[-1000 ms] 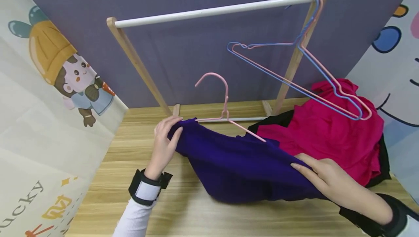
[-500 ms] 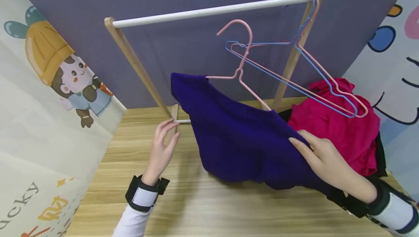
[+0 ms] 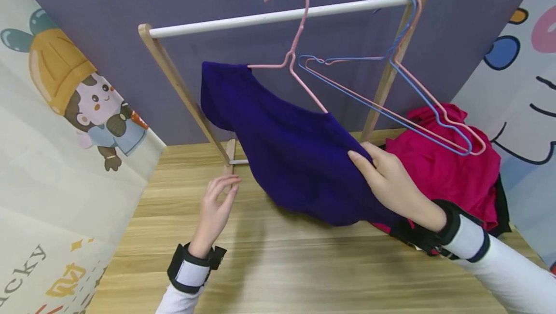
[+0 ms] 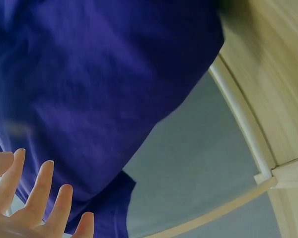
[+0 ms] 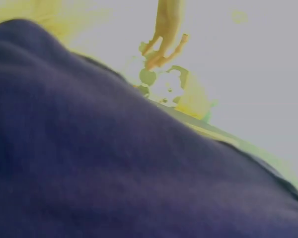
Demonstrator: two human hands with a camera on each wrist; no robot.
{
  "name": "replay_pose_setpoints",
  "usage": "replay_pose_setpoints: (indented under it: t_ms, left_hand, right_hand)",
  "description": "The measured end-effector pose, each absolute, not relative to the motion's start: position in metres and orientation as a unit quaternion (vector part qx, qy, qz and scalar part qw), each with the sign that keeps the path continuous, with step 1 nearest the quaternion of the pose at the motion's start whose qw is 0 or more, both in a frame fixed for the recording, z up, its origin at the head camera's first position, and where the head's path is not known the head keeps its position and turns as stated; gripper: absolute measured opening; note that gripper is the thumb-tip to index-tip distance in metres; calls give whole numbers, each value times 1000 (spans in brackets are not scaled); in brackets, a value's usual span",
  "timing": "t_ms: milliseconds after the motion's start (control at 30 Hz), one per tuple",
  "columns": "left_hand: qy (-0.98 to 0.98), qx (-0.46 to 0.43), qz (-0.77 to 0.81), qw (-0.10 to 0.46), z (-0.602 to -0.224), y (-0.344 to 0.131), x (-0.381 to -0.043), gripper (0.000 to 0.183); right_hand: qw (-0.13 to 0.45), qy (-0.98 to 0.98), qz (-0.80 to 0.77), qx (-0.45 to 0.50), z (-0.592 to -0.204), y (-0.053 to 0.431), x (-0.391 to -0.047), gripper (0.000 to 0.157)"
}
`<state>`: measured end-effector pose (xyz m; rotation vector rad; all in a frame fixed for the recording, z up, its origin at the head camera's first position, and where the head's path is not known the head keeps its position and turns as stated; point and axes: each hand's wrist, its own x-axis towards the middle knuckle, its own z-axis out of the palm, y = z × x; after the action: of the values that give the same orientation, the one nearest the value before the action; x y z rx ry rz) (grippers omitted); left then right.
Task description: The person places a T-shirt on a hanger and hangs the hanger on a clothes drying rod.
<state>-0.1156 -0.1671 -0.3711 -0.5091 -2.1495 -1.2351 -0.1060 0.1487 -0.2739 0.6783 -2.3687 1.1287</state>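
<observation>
A dark purple shirt [image 3: 295,159] hangs on a pink hanger [image 3: 299,39], whose hook stands in front of and above the rack's white rail [image 3: 226,23]. My right hand [image 3: 391,181] pinches the shirt and likely the hanger's end under the cloth at its right shoulder; the cloth hides that end. Apart from the shirt, my left hand [image 3: 217,208] hovers over the floor at lower left, its fingers loosely bent and holding nothing. The left wrist view shows the left fingers [image 4: 39,188] in front of the purple cloth. Purple cloth fills most of the right wrist view.
A blue hanger [image 3: 347,91] and another pink hanger [image 3: 434,94] hang at the rail's right end. Behind my right hand lies a heap of magenta clothing [image 3: 451,174] with black cloth under it. The rack's wooden left leg [image 3: 182,92] rises beside the shirt's left sleeve.
My left hand has let go of the shirt's left shoulder and dropped slightly. My right hand has lifted the shirt and hanger, then moved left, bringing the hook up past the rail.
</observation>
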Motion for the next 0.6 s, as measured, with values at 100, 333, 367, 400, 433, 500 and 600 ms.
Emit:
replay_pose_setpoints:
  t_ms: [100,333,367,400,433,500,600]
  left_hand:
    - [-809,-189,-466,302,-377,-171,-116,19]
    - [-819,-174,-462,292,-382,-174,-113,19]
    - [-819,-173,-462,292,-382,-175,-113,19]
    - [-819,-172,-463,292,-382,-175,-112,19]
    - [-819,-170,-464,291,-383,-175,-112,19]
    - [-820,-164,-465,290,-384,-176,-111,18]
    - [-824,-152,-464,288,-386,-177,-109,17]
  right_hand:
    - [216,-848,426,228,-267,135,-114,15]
    - [204,-828,474,219,-257,101,-134,24]
    - [203,-825,480,219,-256,96,-136,24]
    - [201,-821,487,219,-255,91,-138,24]
    - [197,-816,496,219,-254,87,-139,24]
    - [187,-805,518,219,-251,77,-141,23]
    - [168,-786,553,218,-248,63,-141,21]
